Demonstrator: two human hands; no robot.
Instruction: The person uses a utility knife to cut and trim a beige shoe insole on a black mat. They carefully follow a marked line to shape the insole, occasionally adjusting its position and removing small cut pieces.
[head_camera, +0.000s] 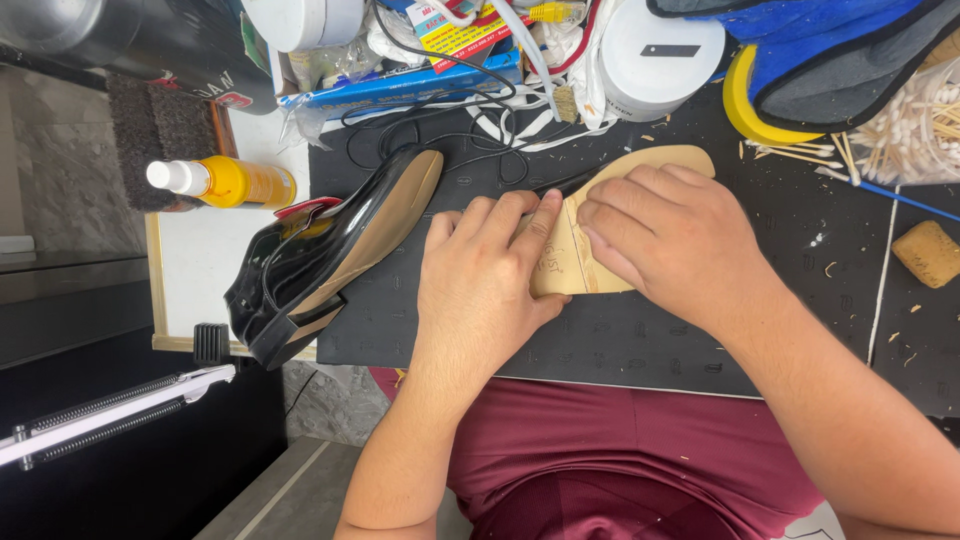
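Observation:
A black shoe lies sole-up under both hands on the black rubber mat (620, 340); its tan sole (660, 160) shows beyond the fingers. My left hand (480, 270) presses flat on the sole's near part, index finger along a tan patch (575, 262). From the other side my right hand (660, 235) presses fingertips on the same patch. A second black glossy shoe (300, 260) lies on its side to the left, tan sole facing up, untouched.
A yellow spray bottle (225, 182) lies at the left by a dark brush block (155, 125). Cables, a white round tub (660, 55), yellow tape roll (745, 105), cotton swabs (915, 125) and a cork piece (928, 252) crowd the back and right. A utility knife (110, 410) sits lower left.

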